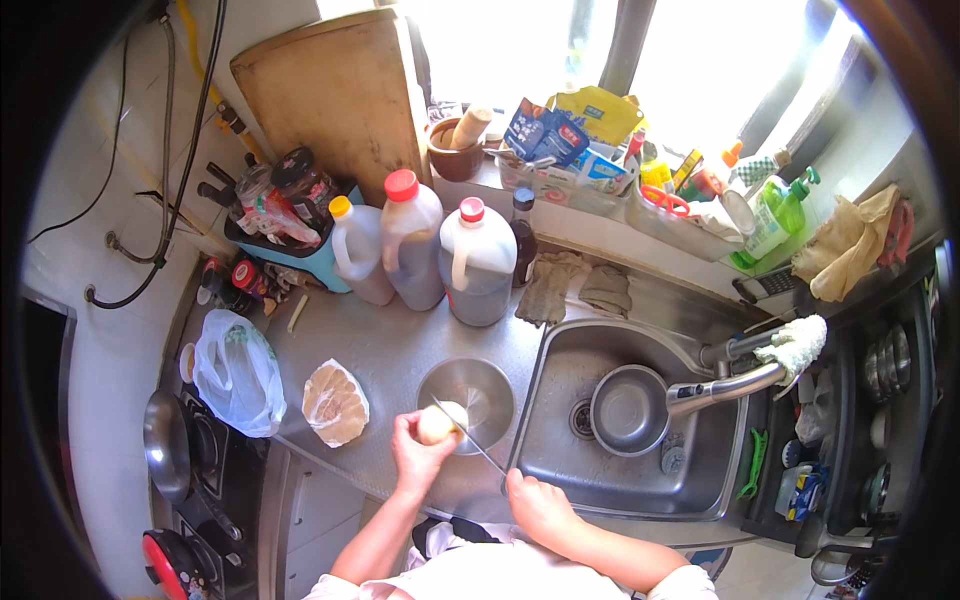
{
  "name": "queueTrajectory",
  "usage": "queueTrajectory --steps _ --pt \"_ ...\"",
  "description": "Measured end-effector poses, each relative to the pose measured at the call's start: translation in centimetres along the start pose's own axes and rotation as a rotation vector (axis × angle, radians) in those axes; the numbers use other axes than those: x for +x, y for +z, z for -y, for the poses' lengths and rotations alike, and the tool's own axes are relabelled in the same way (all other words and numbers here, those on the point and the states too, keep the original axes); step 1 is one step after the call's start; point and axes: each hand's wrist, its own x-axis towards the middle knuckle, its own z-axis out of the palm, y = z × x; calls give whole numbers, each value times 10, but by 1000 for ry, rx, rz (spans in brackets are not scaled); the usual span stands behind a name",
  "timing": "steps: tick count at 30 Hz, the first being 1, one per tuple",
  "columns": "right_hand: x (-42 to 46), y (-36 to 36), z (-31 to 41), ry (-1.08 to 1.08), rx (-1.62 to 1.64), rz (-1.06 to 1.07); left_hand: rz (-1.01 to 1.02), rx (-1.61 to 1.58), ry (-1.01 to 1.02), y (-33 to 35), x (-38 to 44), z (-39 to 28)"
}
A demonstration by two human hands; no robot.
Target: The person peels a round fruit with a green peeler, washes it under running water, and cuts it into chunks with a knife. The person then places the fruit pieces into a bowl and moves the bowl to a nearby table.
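Observation:
In the head view my left hand (420, 457) grips a pale, round vegetable or fruit (433, 429), too bright to identify. It is held over the near left rim of a stainless steel bowl (486, 382) on the metal counter. My right hand (541, 504) is wrapped around the handle of a thin-bladed knife (484, 450). The blade slants up and left from that hand, and its far part lies across the pale piece. Whether the edge has cut in, I cannot tell. The bowl's visible inside is bare metal.
Right of the bowl, a sink (551, 457) holds a metal basin (630, 409) beneath the faucet (727, 390). Behind stand several jugs (480, 262). Leftward lie a crumpled wrapper-like piece (335, 403), a plastic bag (236, 375) and a stove with a frying pan (166, 446).

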Motion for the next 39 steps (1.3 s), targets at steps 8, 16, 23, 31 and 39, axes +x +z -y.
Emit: queueTrajectory --steps 8,16,23,31,39 --pt "28 4 -37 -121 292 52 115 -25 -57 -7 2 -4" --pt "17 -27 -24 36 490 74 141 -557 -252 -13 5 -16" --pt "-15 -28 -10 -49 190 46 197 -546 -225 -16 6 -26" --pt "-10 -10 3 7 48 65 199 -494 -215 -13 0 -16" --pt "13 9 -4 -50 138 17 177 -398 -216 -24 12 -11"
